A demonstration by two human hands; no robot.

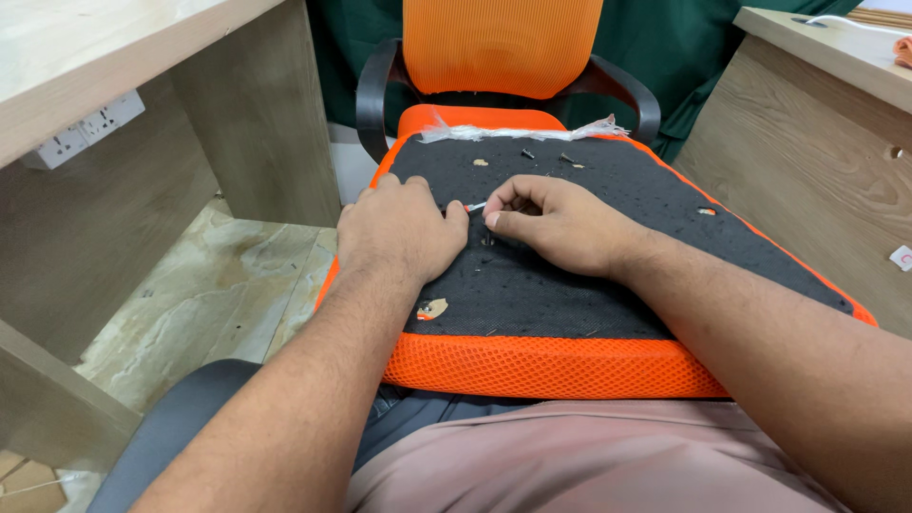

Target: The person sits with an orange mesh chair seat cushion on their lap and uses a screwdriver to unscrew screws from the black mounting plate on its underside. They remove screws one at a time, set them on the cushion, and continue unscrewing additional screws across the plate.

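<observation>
An upturned orange mesh seat cushion lies across my lap, its black fabric underside facing up. My left hand rests knuckles-up on the black fabric near its left edge. Beside it, my right hand pinches a small white-tipped thing, thumb and fingers closed on it. The two hands almost touch at that small piece. Several loose screws and small tan scraps lie on the fabric farther back. A torn hole shows orange near the front left.
An orange-backed office chair with black armrests stands right behind the cushion. Clear plastic wrap bunches at the cushion's far edge. Wooden desks stand at left and right; a wall socket sits under the left one. Marbled floor tiles show at left.
</observation>
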